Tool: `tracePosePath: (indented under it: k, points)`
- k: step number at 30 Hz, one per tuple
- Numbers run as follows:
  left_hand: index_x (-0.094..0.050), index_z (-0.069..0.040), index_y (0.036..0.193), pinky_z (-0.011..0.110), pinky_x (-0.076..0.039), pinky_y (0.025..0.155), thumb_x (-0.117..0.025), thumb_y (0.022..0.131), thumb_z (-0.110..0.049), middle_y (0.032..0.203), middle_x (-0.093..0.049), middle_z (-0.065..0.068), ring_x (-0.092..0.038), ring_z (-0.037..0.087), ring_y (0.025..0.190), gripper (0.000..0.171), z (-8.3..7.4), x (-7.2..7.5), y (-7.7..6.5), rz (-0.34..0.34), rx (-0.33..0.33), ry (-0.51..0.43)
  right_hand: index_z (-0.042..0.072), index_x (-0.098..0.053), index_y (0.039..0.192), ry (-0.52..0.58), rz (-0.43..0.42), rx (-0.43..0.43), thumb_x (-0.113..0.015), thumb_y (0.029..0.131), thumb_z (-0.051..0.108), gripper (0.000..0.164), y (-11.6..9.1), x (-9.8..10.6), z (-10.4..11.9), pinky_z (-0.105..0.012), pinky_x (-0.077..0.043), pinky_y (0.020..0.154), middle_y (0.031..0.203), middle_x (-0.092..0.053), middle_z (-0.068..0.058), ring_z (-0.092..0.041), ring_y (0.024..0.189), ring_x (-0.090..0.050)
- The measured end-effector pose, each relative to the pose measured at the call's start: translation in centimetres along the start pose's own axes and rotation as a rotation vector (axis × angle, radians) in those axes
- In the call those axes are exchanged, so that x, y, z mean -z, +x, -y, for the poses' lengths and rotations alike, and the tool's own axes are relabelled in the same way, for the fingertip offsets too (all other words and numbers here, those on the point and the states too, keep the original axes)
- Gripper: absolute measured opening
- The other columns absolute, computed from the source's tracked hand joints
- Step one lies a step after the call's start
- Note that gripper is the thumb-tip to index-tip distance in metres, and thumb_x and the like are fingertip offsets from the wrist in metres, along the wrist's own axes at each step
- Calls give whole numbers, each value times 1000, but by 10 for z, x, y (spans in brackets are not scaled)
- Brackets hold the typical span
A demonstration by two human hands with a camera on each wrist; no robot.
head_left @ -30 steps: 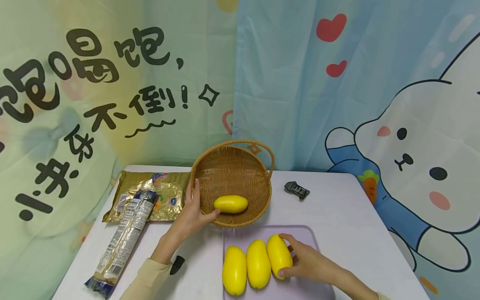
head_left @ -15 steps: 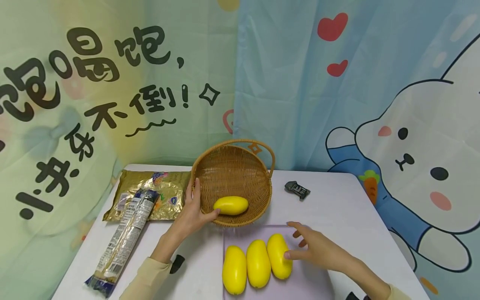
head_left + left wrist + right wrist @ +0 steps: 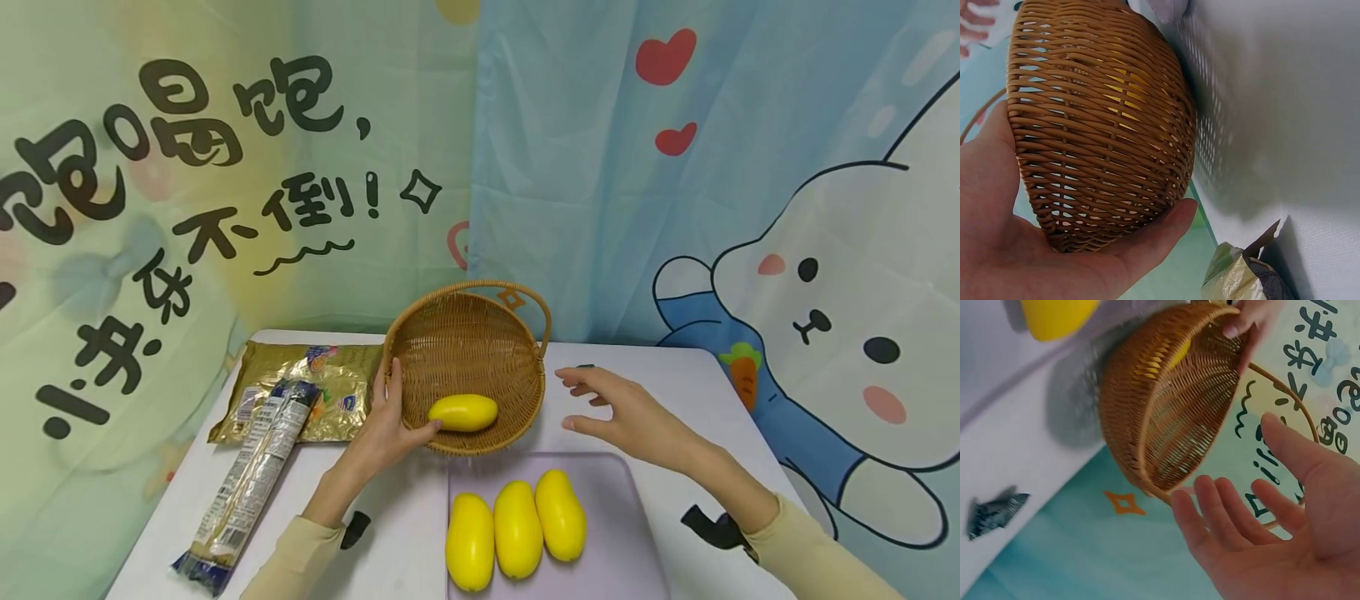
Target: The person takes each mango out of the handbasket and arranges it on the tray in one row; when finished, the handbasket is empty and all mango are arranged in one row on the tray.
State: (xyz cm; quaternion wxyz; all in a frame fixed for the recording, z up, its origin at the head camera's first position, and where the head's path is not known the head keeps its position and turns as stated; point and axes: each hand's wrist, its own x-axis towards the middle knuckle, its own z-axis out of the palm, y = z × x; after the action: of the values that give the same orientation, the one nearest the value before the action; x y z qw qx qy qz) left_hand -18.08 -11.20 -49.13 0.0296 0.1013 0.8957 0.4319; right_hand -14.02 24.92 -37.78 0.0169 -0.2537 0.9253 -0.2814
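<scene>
My left hand [image 3: 384, 432] grips the left side of a brown wicker basket [image 3: 468, 350], thumb over the rim. The left wrist view shows the basket's woven outside [image 3: 1097, 125] between thumb and fingers. The basket tilts toward me, and one smooth yellow oblong fruit [image 3: 463, 412] lies inside. My right hand [image 3: 637, 417] hovers to the right of the basket with loosely bent fingers and nothing in them. In the right wrist view this hand [image 3: 1266, 525] is apart from the basket rim. Three similar yellow fruits [image 3: 517, 529] lie side by side on a pale purple tray [image 3: 615, 500].
At the left of the white table [image 3: 397, 533] lie a flat gold packet [image 3: 337, 379] and a long silver-and-blue packet [image 3: 243, 483] partly over it. A small dark wrapped piece [image 3: 997, 515] sits behind my right hand. A printed curtain [image 3: 555, 167] hangs behind the table.
My right hand has left the rightmost yellow fruit on the tray and moved up and away, toward the basket's right side. My left hand and the basket have stayed in place.
</scene>
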Motion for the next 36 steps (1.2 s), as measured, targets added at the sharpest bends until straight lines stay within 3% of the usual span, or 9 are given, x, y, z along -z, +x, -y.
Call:
tracePosePath:
  k: [6,12,17,25,31,36]
  points:
    - [12,-15,163,30,-50,62,-79,86,-43,168,18,19,-65,24,75,122,1,0,0,-1,-4,0,14,-50,148,5,19,105,-74,94,23,59,31,7,11,-43,-54,99,146,-55,-4,-24,126,-59]
    - [11,-15,163,32,-53,66,-78,86,-45,168,17,19,-68,29,84,122,3,0,0,-12,-11,-1,18,-43,155,10,149,169,-69,97,12,64,67,5,24,-46,-50,100,155,-46,-4,-24,131,-51]
    - [11,-14,163,34,-55,70,-78,87,-43,168,17,18,-69,37,95,121,3,0,1,-17,-29,-16,21,-37,158,15,260,195,-65,97,1,70,95,-1,28,-50,-44,109,158,-42,-6,-28,143,-42]
    - [9,-13,164,42,-58,78,-79,87,-40,169,18,15,-65,45,108,120,3,0,1,-28,-50,-24,15,-38,157,-4,362,263,-67,92,-7,75,133,-12,32,-52,-37,116,158,-43,-10,-32,146,-39]
    - [10,-12,163,44,-58,81,-78,88,-42,168,17,20,-65,45,109,120,4,-1,1,-22,-47,-9,13,-37,158,-57,467,273,-65,88,-12,80,156,-30,28,-50,-34,119,160,-41,-10,-30,148,-37]
    - [12,-15,163,48,-56,89,-78,88,-42,168,18,18,-62,47,115,120,2,0,0,-21,-37,-27,8,-34,158,-101,589,219,-60,86,-16,81,167,-54,20,-48,-32,120,163,-36,-14,-31,148,-37]
